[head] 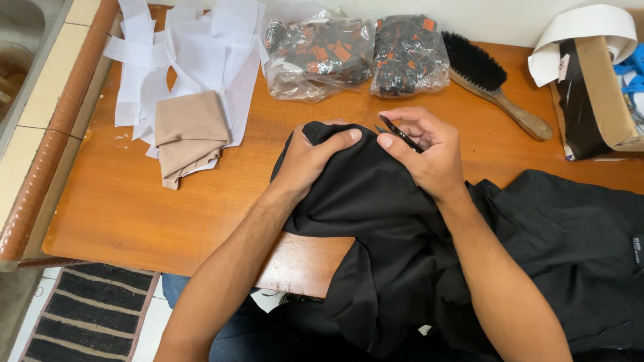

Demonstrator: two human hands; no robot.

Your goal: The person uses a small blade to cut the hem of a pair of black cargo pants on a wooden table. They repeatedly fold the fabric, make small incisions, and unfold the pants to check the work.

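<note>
- Gripping a bunched fold of the black garment with my left hand; my fingers are curled shut around the cloth and my thumb lies flat across the top of the fold
- My right hand is closed on a small pair of black thread snips; thumb and forefinger pinch them, and the tips point left, just beside my left thumb
- The garment lies on the near edge of the wooden table; part of it hangs over the edge into my lap, the rest spreads off to my right
- A small dark label sits on the cloth near the right edge of the view; its print is too small to make out
- Two clear plastic bags stand at the far side of the table; the left bag and the right bag both hold small black pieces with orange tags, and the two touch
- A black-bristled brush with a wooden handle lies just to the right of the bags
- An open cardboard box with white paper draped over it sits at the far right
- White cut paper shapes lie at the far left, with a folded beige cloth on top of them
</note>
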